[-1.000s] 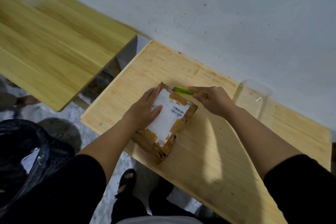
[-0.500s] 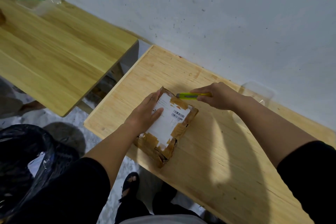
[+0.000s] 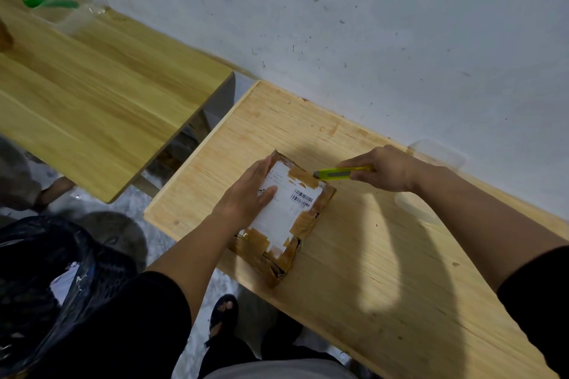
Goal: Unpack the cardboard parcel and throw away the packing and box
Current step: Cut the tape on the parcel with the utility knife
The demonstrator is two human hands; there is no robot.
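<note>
My left hand (image 3: pixel 246 195) lies flat, fingers (image 3: pixel 261 168) spread open, pressing on the cardboard parcel (image 3: pixel 284 218), which rests on the pale wooden surface (image 3: pixel 385 286) near the wall. My right hand (image 3: pixel 385 168) has its fingers closed around a yellow utility knife (image 3: pixel 338 174), its tip at the parcel's far taped edge, beside the white shipping label (image 3: pixel 286 206). Brown tape (image 3: pixel 303 177) wraps the parcel's corners. A clear plastic container (image 3: pixel 437 157) stands against the wall behind my right wrist. A black bin bag (image 3: pixel 37 280) sits on the floor to my left, below a second wooden surface (image 3: pixel 92 95).
</note>
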